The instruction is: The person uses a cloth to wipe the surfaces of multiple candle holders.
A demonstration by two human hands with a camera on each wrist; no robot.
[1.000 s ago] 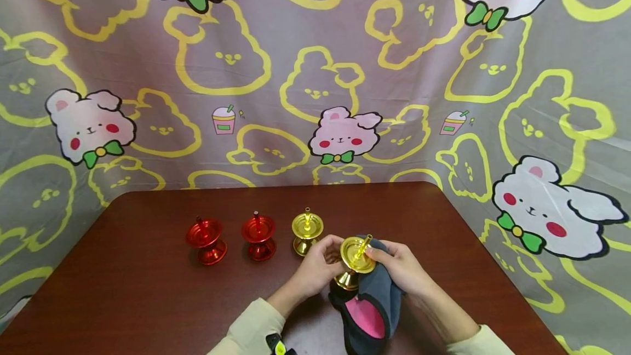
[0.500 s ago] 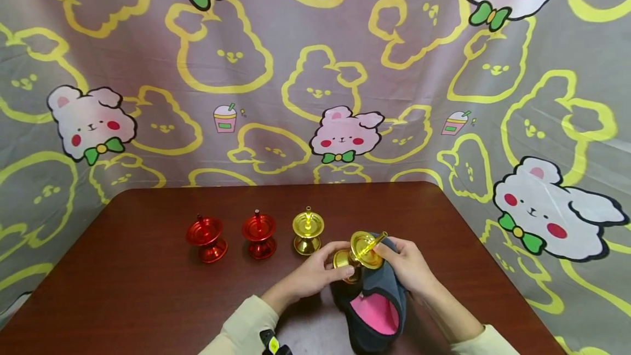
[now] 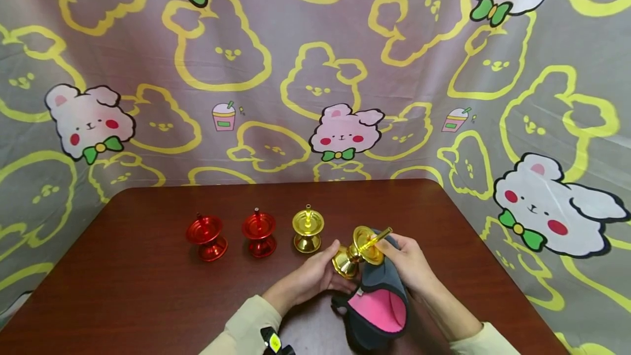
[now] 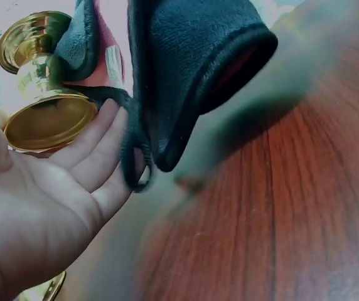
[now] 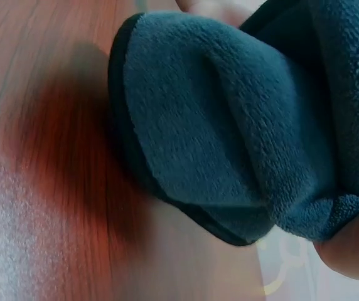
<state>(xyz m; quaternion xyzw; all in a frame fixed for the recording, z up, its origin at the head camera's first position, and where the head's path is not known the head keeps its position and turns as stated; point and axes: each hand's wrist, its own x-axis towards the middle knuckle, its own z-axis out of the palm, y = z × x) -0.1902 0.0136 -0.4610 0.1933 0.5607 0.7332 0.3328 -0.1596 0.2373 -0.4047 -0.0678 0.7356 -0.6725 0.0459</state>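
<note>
Lower centre of the head frame: both hands meet over the dark wood surface (image 3: pixel 148 289). Left hand (image 3: pixel 315 275) cups the base of a gold candle holder (image 3: pixel 359 250), fingers curled under its foot. In the left wrist frame the same holder (image 4: pixel 41 94) rests against the fingers (image 4: pixel 98 150), which look fairly straight there, palm up. Holder is tilted, spike pointing to the upper right of the frame, lifted off the surface. Right hand (image 3: pixel 409 262) pinches a grey cloth with pink inside (image 3: pixel 379 300) against the holder's dish; the cloth hangs down below both hands and its lower end reaches the surface, pink side facing the camera. Right wrist frame shows mostly grey cloth (image 5: pixel 242 125) bunched in folds, with a bit of finger at the lower right edge; the grip itself is hidden there.

Just left of the hands, centre of the head frame, three more holders stand upright in a row on the surface: a second gold holder (image 3: pixel 308 229) nearest the left hand, then a red holder (image 3: pixel 259 233), then another red holder (image 3: pixel 207 238) farthest left, each apart from its neighbour. Cream sleeves (image 3: pixel 246 327) at the bottom edge. Cartoon bear backdrop (image 3: pixel 315 70) hangs behind the surface and down the right side.
</note>
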